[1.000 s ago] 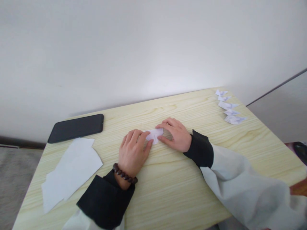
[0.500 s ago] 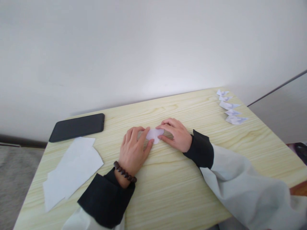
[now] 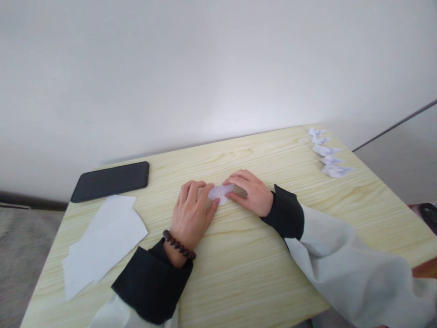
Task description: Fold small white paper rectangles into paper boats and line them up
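Observation:
A small folded white paper piece (image 3: pixel 219 193) lies on the pale wooden table (image 3: pixel 259 269), between my two hands. My left hand (image 3: pixel 191 216), with a dark bead bracelet at the wrist, rests over the paper's left side with its fingertips pressed on it. My right hand (image 3: pixel 250 192) comes in from the right, thumb and forefinger pinched on the paper's right edge. Most of the paper is hidden under the fingers.
A black phone (image 3: pixel 111 181) lies face up at the table's back left. Loose white paper sheets (image 3: pixel 102 241) lie in front of it near the left edge. Several small folded paper figures (image 3: pixel 327 154) sit in a row at the back right corner.
My right fingers have curled closer over the paper's right edge. My left hand has shifted slightly. Everything else is where it was.

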`<state>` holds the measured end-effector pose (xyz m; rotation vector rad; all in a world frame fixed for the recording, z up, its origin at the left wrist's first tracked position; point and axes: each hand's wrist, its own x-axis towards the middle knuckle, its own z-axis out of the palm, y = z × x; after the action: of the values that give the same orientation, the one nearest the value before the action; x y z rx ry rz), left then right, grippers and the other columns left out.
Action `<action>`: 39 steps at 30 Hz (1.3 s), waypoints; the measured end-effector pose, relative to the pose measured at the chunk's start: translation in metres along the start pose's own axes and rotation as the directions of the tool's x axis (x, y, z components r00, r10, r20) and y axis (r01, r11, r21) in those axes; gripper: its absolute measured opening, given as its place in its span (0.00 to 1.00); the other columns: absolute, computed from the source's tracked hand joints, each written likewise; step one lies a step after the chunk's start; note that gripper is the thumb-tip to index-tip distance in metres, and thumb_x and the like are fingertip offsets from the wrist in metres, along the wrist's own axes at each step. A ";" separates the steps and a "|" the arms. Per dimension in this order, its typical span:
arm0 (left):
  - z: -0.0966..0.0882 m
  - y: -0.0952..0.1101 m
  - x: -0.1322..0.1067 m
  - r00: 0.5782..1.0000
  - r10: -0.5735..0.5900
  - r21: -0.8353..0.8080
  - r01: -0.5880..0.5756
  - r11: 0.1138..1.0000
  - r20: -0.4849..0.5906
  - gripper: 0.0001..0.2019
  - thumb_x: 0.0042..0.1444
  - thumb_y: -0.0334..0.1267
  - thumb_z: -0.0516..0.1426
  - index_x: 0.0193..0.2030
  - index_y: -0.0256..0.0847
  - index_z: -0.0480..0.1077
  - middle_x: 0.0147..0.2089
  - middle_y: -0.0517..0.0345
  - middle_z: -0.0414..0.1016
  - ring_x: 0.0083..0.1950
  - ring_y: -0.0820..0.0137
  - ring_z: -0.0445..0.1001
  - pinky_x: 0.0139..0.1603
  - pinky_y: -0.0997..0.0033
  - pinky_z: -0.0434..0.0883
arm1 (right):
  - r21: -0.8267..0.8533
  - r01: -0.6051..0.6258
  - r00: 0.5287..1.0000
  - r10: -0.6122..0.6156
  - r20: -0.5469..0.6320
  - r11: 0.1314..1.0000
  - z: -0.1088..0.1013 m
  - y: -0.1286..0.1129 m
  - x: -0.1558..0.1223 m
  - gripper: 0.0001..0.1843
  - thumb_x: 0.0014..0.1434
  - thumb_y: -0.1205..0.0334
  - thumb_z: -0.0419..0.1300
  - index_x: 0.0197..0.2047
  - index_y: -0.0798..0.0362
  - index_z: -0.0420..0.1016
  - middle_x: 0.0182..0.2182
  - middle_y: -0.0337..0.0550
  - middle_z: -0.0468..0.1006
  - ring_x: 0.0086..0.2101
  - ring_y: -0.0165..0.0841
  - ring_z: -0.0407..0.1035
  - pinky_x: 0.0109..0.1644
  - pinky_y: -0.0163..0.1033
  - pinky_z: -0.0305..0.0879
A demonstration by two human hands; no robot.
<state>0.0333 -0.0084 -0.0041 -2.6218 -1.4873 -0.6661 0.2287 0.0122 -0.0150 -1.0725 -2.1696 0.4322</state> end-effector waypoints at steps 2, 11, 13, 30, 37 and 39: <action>0.000 0.000 0.000 1.000 0.002 0.021 -0.002 1.000 -0.009 0.17 0.58 0.38 0.54 0.52 0.34 0.66 0.47 0.45 0.68 0.50 0.58 0.63 0.50 0.56 0.69 | -0.032 -0.013 1.000 0.013 -0.017 0.999 0.002 0.001 -0.001 0.12 0.59 0.58 0.57 0.45 0.52 0.72 0.41 0.46 0.71 0.43 0.37 0.65 0.49 0.44 0.64; -0.002 0.001 -0.001 1.000 0.002 0.085 -0.002 0.996 -0.002 0.16 0.58 0.40 0.54 0.50 0.35 0.69 0.45 0.47 0.70 0.49 0.57 0.65 0.48 0.57 0.70 | -0.140 -0.034 0.999 0.031 -0.022 0.990 0.002 -0.001 -0.003 0.14 0.59 0.56 0.57 0.46 0.54 0.74 0.42 0.48 0.71 0.39 0.37 0.64 0.47 0.45 0.66; -0.002 0.001 -0.002 1.000 -0.007 0.088 0.007 0.996 -0.004 0.16 0.58 0.40 0.54 0.51 0.35 0.69 0.46 0.46 0.70 0.50 0.57 0.64 0.48 0.57 0.69 | -0.149 -0.035 0.999 0.031 -0.028 0.988 0.001 -0.002 -0.004 0.14 0.59 0.56 0.57 0.45 0.55 0.74 0.41 0.48 0.71 0.40 0.37 0.64 0.47 0.45 0.66; -0.001 0.004 -0.001 0.999 -0.025 0.100 0.028 0.995 -0.030 0.14 0.57 0.40 0.55 0.47 0.35 0.70 0.45 0.47 0.71 0.49 0.57 0.66 0.47 0.57 0.70 | -0.315 -0.127 0.991 0.107 -0.078 0.941 0.001 -0.006 -0.007 0.18 0.58 0.49 0.57 0.43 0.55 0.73 0.42 0.47 0.73 0.42 0.39 0.65 0.48 0.45 0.64; -0.001 0.003 -0.001 0.999 -0.019 0.109 0.023 0.994 -0.043 0.15 0.57 0.41 0.55 0.46 0.34 0.70 0.44 0.46 0.71 0.48 0.57 0.66 0.46 0.57 0.70 | -0.346 -0.117 0.990 0.083 -0.112 0.931 0.002 -0.009 -0.008 0.17 0.57 0.50 0.58 0.42 0.54 0.73 0.42 0.46 0.74 0.41 0.39 0.67 0.46 0.43 0.65; -0.001 0.003 -0.001 0.999 -0.021 0.105 0.024 0.994 -0.036 0.15 0.57 0.41 0.55 0.48 0.34 0.70 0.45 0.46 0.71 0.49 0.57 0.66 0.47 0.57 0.70 | -0.345 -0.112 0.991 0.077 -0.113 0.932 0.002 -0.010 -0.008 0.16 0.57 0.51 0.59 0.42 0.54 0.73 0.41 0.46 0.75 0.41 0.38 0.68 0.46 0.43 0.65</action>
<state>0.0346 -0.0114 -0.0029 -2.5062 -1.5013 -0.6136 0.2255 0.0000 -0.0140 -1.3651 -2.1621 0.0279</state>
